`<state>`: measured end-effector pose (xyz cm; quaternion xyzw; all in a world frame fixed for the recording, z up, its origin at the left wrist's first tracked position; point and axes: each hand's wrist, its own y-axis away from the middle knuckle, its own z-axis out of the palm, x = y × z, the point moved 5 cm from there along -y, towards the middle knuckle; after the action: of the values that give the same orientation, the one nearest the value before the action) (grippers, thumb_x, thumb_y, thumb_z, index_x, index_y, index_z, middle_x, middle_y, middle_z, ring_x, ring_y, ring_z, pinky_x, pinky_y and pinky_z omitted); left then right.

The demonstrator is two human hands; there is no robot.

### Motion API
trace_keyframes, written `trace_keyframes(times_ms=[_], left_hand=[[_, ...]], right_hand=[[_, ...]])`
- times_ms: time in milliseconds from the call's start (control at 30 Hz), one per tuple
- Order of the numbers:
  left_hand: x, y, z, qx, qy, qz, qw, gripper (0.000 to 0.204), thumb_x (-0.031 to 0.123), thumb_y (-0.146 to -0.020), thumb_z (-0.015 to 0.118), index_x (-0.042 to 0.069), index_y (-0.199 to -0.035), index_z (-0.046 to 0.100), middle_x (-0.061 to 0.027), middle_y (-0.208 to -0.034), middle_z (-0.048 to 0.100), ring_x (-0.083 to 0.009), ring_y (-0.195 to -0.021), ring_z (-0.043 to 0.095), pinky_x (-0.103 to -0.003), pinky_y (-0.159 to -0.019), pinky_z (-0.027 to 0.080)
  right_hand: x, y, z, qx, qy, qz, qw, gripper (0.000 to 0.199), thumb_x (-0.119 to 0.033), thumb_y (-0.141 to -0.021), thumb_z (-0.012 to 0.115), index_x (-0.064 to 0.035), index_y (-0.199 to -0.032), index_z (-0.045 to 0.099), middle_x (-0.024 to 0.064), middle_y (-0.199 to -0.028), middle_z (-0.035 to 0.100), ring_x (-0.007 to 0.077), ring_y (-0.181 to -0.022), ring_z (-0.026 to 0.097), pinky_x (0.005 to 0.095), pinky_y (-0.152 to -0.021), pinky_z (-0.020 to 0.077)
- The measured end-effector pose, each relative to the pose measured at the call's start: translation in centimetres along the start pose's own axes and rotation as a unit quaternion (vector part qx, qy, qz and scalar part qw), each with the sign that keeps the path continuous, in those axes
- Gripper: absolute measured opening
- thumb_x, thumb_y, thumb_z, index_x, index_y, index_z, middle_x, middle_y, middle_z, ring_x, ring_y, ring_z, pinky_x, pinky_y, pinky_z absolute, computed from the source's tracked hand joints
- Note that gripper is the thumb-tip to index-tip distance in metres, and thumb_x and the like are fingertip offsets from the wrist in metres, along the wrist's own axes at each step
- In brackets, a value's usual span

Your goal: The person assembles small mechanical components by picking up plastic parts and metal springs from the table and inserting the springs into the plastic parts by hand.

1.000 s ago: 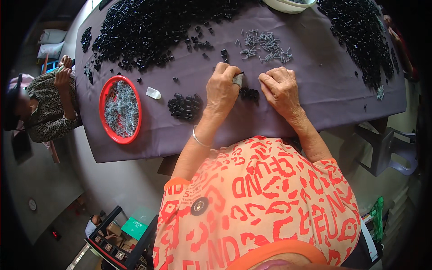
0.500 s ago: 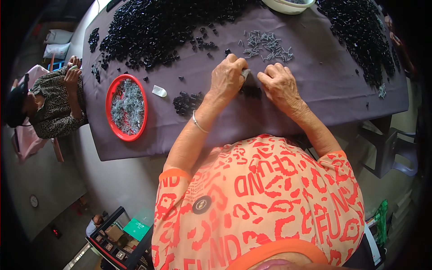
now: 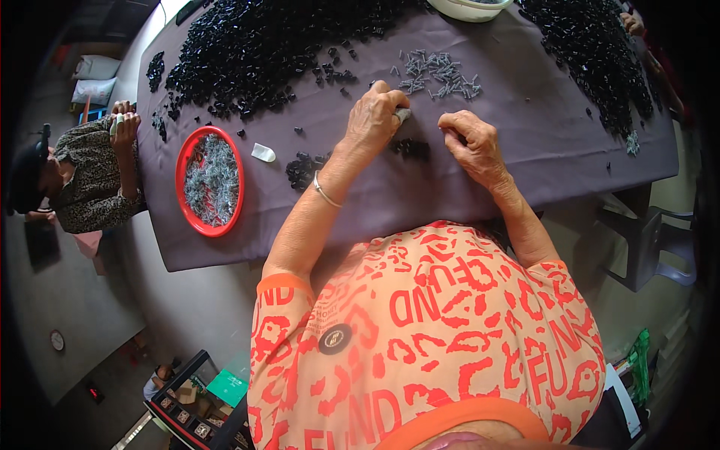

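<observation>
My left hand [image 3: 372,118] is closed in a pinch above the cloth, with a pale cover [image 3: 403,115] around one digit. A small dark bit shows at its fingertips, too small to make out. To its right, my right hand [image 3: 474,144] is held with curled fingers, thumb and forefinger together; whatever lies between them is hidden. Between the hands, a little nearer me, is a small cluster of black pieces [image 3: 411,148]. Just beyond them lies a loose pile of thin grey pins [image 3: 442,76]. Another cluster of black pieces [image 3: 301,171] sits beside my left forearm.
A red oval basket [image 3: 179,184] of clear-grey bits stands at left, near a white cap-like piece [image 3: 263,152]. Large heaps of black pieces [image 3: 247,52] cover the far table; a white bowl [image 3: 469,10] stands behind. A person [image 3: 97,172] sits at left; another's hand [image 3: 632,24] shows far right.
My hands have drawn apart slightly, uncovering more of the black cluster between them. The right hand has turned and its fingers now point more to the left.
</observation>
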<state>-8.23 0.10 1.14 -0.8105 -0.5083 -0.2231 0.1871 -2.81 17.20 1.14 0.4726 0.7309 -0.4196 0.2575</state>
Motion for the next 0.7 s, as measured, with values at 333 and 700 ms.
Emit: trace_keyframes(times_ms=[333,700], left_hand=[[-0.5,0.4,-0.7,-0.018,-0.098,-0.038,0.994,0.013,0.015,-0.076,0.065,0.005,-0.085,0.062,-0.0137,-0.085,0.062,-0.0339,-0.080,0.062,-0.043,-0.071,0.049],[-1.6,2.1,-1.4,-0.004,0.179,-0.091,0.980,0.012,0.012,-0.080,0.066,0.006,-0.088,0.061,-0.0103,-0.086,0.065,-0.0222,-0.069,0.063,-0.034,-0.058,0.050]], right_hand=[[0.9,0.1,0.3,0.039,0.022,0.022,0.999,0.015,0.005,-0.078,0.062,-0.0019,-0.091,0.061,0.0085,-0.082,0.061,0.0209,-0.076,0.061,0.0308,-0.069,0.0490],[-0.1,0.1,0.3,0.053,0.154,-0.049,0.985,0.012,0.001,-0.077,0.065,-0.0053,-0.087,0.062,0.0072,-0.078,0.054,0.0223,-0.073,0.057,0.0339,-0.065,0.0468]])
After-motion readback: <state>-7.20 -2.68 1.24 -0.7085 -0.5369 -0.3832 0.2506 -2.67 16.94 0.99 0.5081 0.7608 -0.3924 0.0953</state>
